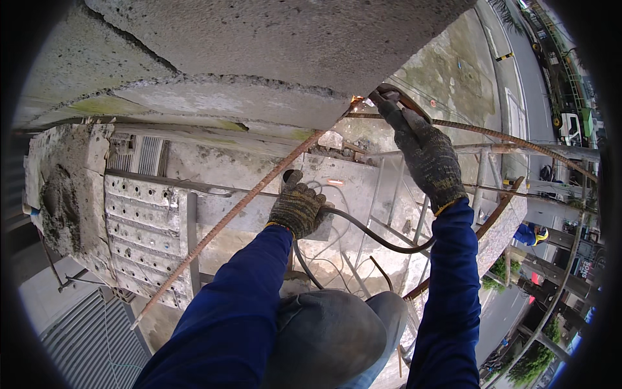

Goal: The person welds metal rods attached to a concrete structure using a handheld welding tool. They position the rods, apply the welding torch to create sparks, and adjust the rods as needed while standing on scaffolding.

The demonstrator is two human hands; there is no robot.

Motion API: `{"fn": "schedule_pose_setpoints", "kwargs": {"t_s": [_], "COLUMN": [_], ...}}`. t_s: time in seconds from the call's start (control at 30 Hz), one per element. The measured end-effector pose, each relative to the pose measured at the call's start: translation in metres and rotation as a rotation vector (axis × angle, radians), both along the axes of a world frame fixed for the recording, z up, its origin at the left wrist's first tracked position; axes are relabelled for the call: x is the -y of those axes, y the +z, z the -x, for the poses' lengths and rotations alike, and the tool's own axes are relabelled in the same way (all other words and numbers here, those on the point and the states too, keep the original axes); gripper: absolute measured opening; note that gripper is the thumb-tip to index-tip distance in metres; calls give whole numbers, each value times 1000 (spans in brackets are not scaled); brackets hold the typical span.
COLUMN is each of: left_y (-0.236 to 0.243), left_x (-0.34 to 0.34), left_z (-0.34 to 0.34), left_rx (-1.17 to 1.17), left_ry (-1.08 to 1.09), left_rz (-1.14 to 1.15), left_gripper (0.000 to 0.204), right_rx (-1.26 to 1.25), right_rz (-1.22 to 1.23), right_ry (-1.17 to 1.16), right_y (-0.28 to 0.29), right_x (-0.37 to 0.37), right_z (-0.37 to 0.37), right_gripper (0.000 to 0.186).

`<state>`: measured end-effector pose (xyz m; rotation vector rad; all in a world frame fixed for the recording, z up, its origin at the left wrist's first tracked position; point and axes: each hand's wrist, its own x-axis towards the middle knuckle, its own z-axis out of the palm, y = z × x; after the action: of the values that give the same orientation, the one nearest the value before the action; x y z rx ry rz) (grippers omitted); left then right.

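My right hand (427, 152), in a dark knitted glove, is closed round what looks like a welding electrode holder (409, 104), partly hidden by the fingers. A small orange glow (356, 100) shows beside its tip, at the concrete edge where two rusty rebars meet. One rebar (240, 206) slants down to the lower left; the other rebar (512, 137) runs off to the right. Lower and to the left, my left gloved hand (298, 209) is closed on a black cable (369, 235). That cable loops rightward and passes behind my right forearm.
A large concrete block (272, 39) hangs over the top. Perforated metal planks (142, 207) lie at the left, corrugated sheeting (97, 337) below them. Metal scaffold bars (382, 188) stand beneath my arms. Far right, a street with vehicles and a person in a yellow helmet (541, 235).
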<state>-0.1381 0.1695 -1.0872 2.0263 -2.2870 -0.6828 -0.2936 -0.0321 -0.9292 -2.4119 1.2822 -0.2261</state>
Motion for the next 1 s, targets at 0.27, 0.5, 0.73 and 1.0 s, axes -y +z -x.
{"fn": "schedule_pose_setpoints", "kwargs": {"t_s": [0.27,0.5,0.73,1.0], "left_y": [0,-2,1,4], "left_x": [-2,-4,-3,0], "left_z": [1,-1,-1,1], "left_rx": [-53,-47,-40,-36], "left_ry": [19,25,15,30], "left_rz": [41,47,15,1], "left_gripper": [31,33,32,24], "right_rx": [-159,-148,-181,-174], "right_rz": [128,-12,-48,-28], "right_ry": [114,-28,-43,5], "right_y": [-16,9,6,8], "right_x": [4,-4,-3,-2], "right_z": [12,-6,-12,-13], "right_gripper": [36,42,41,41]}}
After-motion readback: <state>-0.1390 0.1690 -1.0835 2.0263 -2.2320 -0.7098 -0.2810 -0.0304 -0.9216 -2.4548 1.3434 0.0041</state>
